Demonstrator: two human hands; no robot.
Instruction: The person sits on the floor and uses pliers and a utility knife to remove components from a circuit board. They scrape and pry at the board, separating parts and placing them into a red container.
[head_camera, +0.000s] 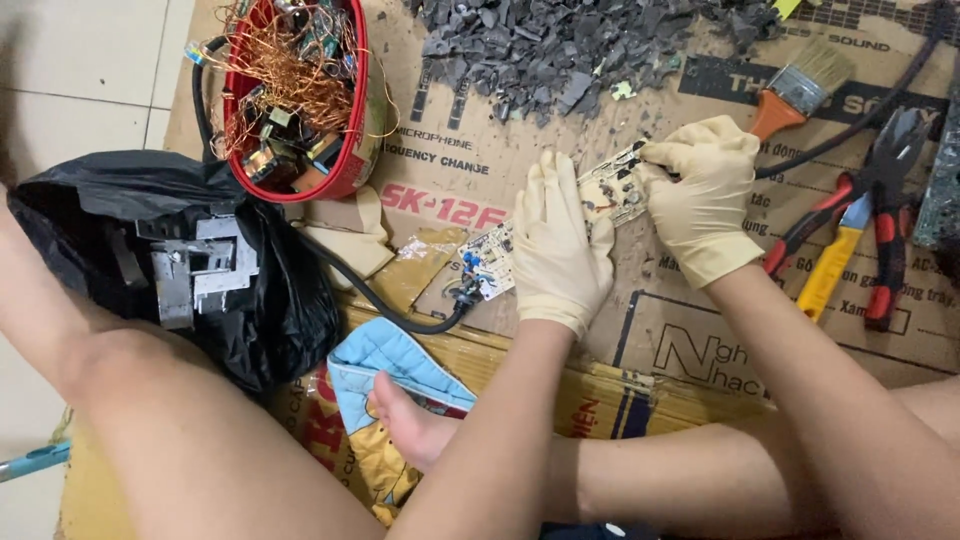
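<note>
Two gloved hands are working one pale circuit board (600, 200) at the centre of a cardboard sheet (700, 330) spread on the floor. Left of the hands, a black bag (290, 300) is holding grey metal brackets (195, 265), and a red basket (355, 130) is already sitting heaped with copper wire and small stripped parts; a black cable (390, 305) is running from the basket side to the board's lower end. At centre, the left hand (557, 245) is lying flat with fingers together, pressing the board down. The right hand (700, 195) is curling over the board's upper end, fingertips pinching at something there; what exactly cannot be told. Above, a pile of grey plastic fragments (540, 50) is lying broken up. To the right, a paintbrush (800, 90), red-handled pliers (880, 200) and a yellow-handled tool (835, 260) are resting unused. Judging by this, much stripping is finished, while this board is still carrying its components.
</note>
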